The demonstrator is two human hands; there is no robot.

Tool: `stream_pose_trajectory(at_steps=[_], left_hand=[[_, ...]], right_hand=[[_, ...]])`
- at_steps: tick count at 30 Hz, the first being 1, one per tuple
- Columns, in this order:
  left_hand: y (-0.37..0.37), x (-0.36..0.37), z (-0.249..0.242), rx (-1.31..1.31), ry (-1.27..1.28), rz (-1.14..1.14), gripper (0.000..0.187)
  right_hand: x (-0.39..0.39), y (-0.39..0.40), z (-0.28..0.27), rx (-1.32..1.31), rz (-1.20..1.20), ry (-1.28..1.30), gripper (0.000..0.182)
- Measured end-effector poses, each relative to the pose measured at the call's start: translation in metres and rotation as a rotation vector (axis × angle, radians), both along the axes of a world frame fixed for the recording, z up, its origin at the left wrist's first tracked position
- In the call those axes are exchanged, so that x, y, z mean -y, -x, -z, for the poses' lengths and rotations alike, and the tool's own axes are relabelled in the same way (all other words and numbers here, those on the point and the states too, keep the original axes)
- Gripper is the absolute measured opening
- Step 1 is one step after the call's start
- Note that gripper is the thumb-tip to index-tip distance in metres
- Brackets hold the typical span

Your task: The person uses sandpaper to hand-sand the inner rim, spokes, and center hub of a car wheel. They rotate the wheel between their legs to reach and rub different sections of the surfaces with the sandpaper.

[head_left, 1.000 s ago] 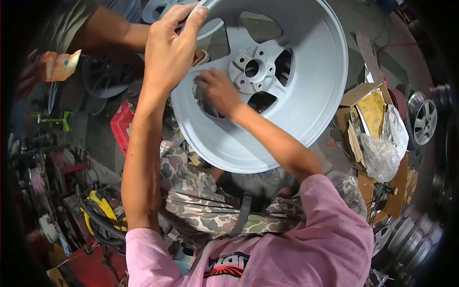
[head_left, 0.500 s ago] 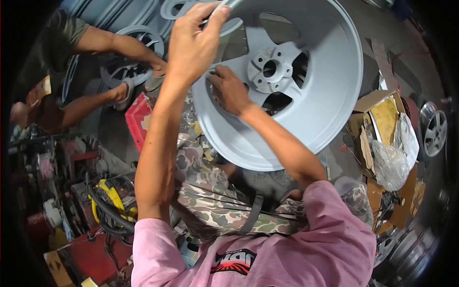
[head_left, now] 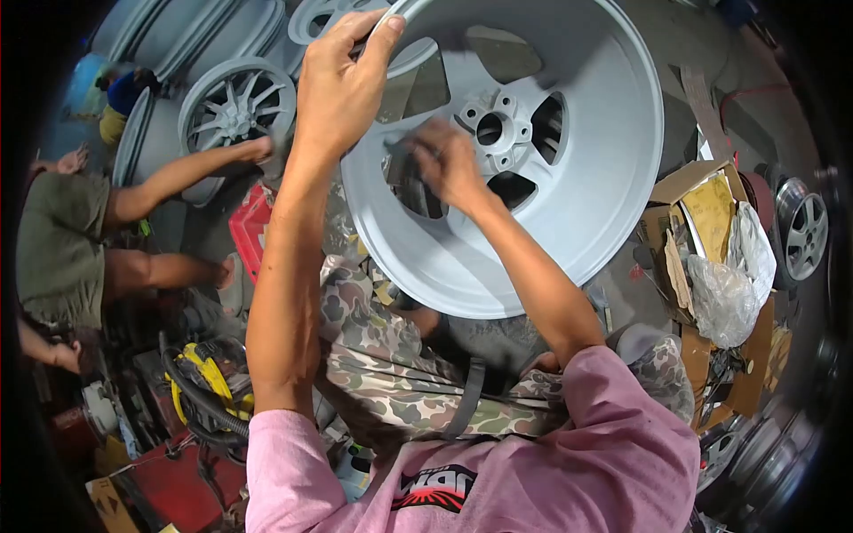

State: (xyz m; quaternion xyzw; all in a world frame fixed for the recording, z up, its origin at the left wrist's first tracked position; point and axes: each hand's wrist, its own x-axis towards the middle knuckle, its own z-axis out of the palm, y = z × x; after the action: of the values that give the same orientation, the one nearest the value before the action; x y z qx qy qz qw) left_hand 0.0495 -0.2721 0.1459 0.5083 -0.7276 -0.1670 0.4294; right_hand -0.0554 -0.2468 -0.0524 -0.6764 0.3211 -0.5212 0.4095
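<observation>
A large grey wheel rim (head_left: 613, 186) is tilted up in front of my legs, its hollow inner side facing me. My left hand (head_left: 342, 84) grips the rim's upper left edge, thumb on the near side. Over a spoke left of the hub (head_left: 495, 131) is my right hand (head_left: 453, 164), its fingers bent and smeared by motion. Whether something small is in those fingers is not clear. Openings between the spokes show the dark floor behind.
Several more grey rims (head_left: 235, 115) stand at the upper left, where another person in green shorts (head_left: 58, 244) is walking. A cardboard box (head_left: 662, 218) with paper and plastic is at my right. Yellow-and-black tool parts (head_left: 209, 382) and a red case (head_left: 182, 484) lie at my left.
My right hand has shifted slightly right and its fingers now blur. The wheel rim and my left hand have moved slightly left in view. The other person shows more fully at left.
</observation>
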Motion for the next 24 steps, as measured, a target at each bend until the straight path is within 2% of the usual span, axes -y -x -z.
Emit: stream_pose_trajectory(at_steps=[2, 3, 6, 7, 11, 13, 14, 15, 16, 19, 21, 22, 24], left_hand=[[0.0, -0.007, 0.001, -0.016, -0.009, 0.013, 0.04], [0.001, -0.007, 0.0, 0.007, 0.016, 0.001, 0.039], [0.004, -0.008, -0.003, 0.065, -0.003, -0.03, 0.037], [0.0, -0.003, 0.002, 0.016, 0.028, -0.011, 0.035], [-0.006, 0.007, 0.008, -0.02, 0.03, 0.007, 0.037], [-0.006, 0.006, 0.006, 0.024, 0.054, -0.013, 0.037], [-0.003, 0.003, 0.006, 0.018, 0.045, -0.026, 0.037], [0.001, -0.001, 0.003, -0.006, 0.01, -0.019, 0.039], [0.002, -0.003, 0.0, -0.029, -0.02, -0.005, 0.04], [0.003, -0.008, -0.004, -0.005, -0.012, -0.008, 0.04], [0.001, -0.008, -0.004, 0.046, -0.014, -0.037, 0.04], [0.0, -0.007, -0.003, 0.042, -0.018, -0.033, 0.04], [-0.001, -0.002, -0.001, 0.032, -0.015, -0.026, 0.04]], right_hand=[[0.002, 0.007, -0.01, -0.154, 0.56, 0.307, 0.031], [-0.001, 0.001, -0.008, -0.2, 0.52, 0.225, 0.043], [-0.005, -0.036, 0.009, -0.249, 0.508, 0.264, 0.042], [-0.002, -0.049, 0.018, -0.192, 0.441, 0.282, 0.051], [0.011, -0.033, 0.004, -0.366, 0.276, 0.406, 0.042], [0.028, 0.003, 0.005, -0.427, 0.258, 0.15, 0.025], [0.036, 0.032, -0.01, -0.629, 0.342, 0.435, 0.025], [0.044, 0.051, -0.027, -0.631, 0.412, 0.493, 0.025], [0.057, 0.062, -0.022, -0.722, 0.464, 0.433, 0.023], [0.061, 0.066, -0.013, -0.746, 0.399, 0.352, 0.016], [0.037, 0.055, 0.005, -0.734, 0.055, 0.562, 0.018], [0.019, 0.051, 0.014, -0.683, 0.005, 0.766, 0.016], [0.006, 0.059, 0.013, -1.071, -0.172, 0.884, 0.013]])
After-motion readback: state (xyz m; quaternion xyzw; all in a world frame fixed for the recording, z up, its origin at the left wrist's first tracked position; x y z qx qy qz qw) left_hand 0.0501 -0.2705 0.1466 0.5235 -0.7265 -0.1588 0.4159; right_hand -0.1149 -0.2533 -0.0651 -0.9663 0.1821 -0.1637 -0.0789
